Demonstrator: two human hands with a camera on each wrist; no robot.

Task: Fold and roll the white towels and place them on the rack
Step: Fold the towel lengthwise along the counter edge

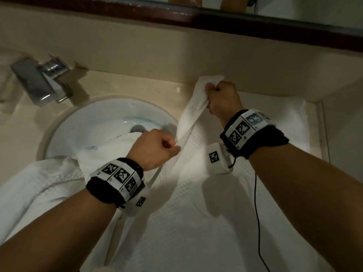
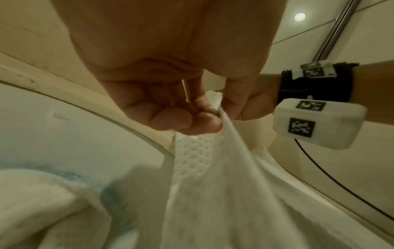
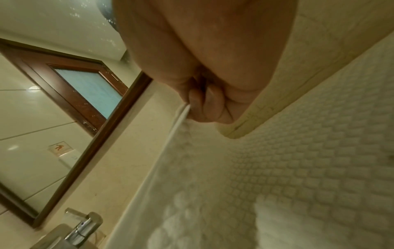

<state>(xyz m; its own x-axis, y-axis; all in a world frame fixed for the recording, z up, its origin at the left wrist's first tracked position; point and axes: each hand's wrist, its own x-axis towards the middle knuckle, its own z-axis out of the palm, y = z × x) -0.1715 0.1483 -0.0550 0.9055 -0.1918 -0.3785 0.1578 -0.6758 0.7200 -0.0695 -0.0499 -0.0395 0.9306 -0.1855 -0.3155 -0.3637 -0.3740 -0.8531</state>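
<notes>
A white waffle-weave towel (image 1: 196,209) lies spread over the counter right of the sink, with one edge lifted. My left hand (image 1: 157,148) pinches that edge (image 2: 215,134) near the sink rim, fingers curled. My right hand (image 1: 222,99) grips the far corner of the same edge (image 3: 192,151) close to the back wall, fist closed round the cloth. The raised strip (image 1: 190,112) stretches between the two hands. A second white towel (image 1: 39,183) lies bunched over the front of the sink. No rack is in view.
A round white sink (image 1: 94,122) sits left of the towel, with a chrome tap (image 1: 41,81) behind it. The beige counter (image 1: 137,89) ends at a back wall under a wood-framed mirror (image 1: 216,18). A black cable (image 1: 256,213) hangs from my right wrist.
</notes>
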